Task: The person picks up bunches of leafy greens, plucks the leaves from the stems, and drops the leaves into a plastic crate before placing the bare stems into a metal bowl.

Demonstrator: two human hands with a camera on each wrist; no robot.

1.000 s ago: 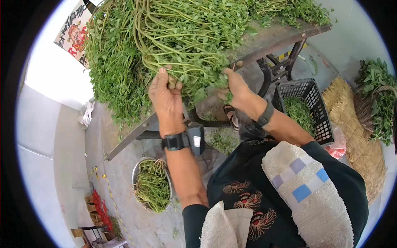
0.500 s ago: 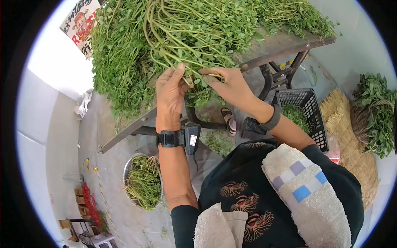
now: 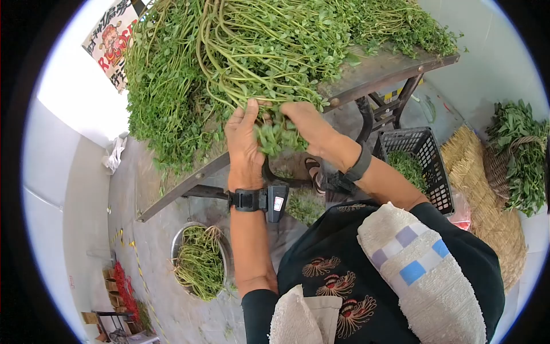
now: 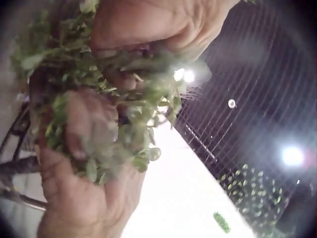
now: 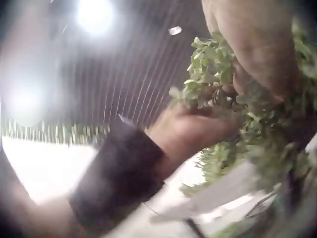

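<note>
A large heap of leafy green stems (image 3: pixel 275 51) covers the table and hangs over its left side. At its near edge my left hand (image 3: pixel 243 137) grips a few stems, thumb on top. Close beside it, my right hand (image 3: pixel 314 129) has its fingers curled on the same sprigs. A blurred bunch of leafy sprigs (image 3: pixel 278 139) hangs between the two hands. Leaves stick out around the curled fingers of the right hand (image 4: pixel 89 124) in the left wrist view. In the right wrist view, leaves (image 5: pixel 213 64) partly hide the fingertips of both hands.
The table edge (image 3: pixel 401 77) runs just beyond the hands. On the floor stand a metal basin (image 3: pixel 224 246) of stems at lower left and a black crate (image 3: pixel 432 160) with greens at right. A straw mat (image 3: pixel 487 212) and a basket (image 3: pixel 499 172) of leafy greens lie farther right.
My right hand first came left to meet the left hand at the stems, then its fingers curled in. The sprigs between the hands now hang lower and blurred. The left hand keeps its grip.
</note>
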